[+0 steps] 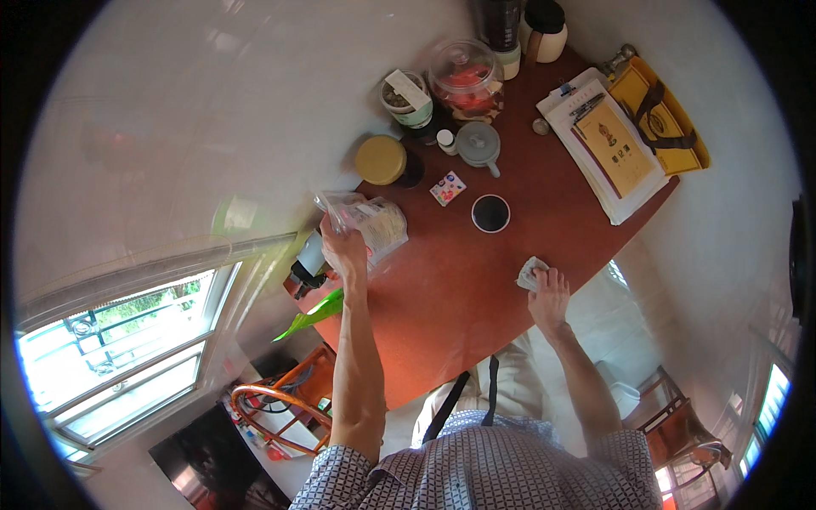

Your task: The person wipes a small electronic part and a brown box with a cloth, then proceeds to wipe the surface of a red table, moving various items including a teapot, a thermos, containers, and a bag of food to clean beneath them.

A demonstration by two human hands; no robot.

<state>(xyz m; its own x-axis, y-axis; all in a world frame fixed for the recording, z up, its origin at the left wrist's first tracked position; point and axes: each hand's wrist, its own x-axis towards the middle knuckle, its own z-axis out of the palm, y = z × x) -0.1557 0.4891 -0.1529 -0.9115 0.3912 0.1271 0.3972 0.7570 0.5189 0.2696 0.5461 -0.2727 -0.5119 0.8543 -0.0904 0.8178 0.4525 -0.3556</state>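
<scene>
My left hand (pixel 344 248) grips the top of a clear plastic bag (pixel 382 223) with pale contents, at the left edge of the reddish-brown table (pixel 433 306). On the right part of the table my right hand (pixel 549 296) holds a crumpled whitish cloth (pixel 530 274) against the surface, near the front edge. Between the hands, farther back, lie a round black coaster with a pale rim (pixel 491 213) and a small patterned box (pixel 448 189). A jar with a yellow lid (pixel 380 160) stands just behind the bag.
A grey lidded mug (pixel 478 144), a small white-capped bottle (pixel 446 141), a glass jar with red packets (pixel 466 80) and a thermos jug (pixel 544 32) stand at the back. Papers with a yellow booklet (pixel 615 150) lie right, beside a yellow bag (pixel 685 140). A wooden chair (pixel 280 395) stands left.
</scene>
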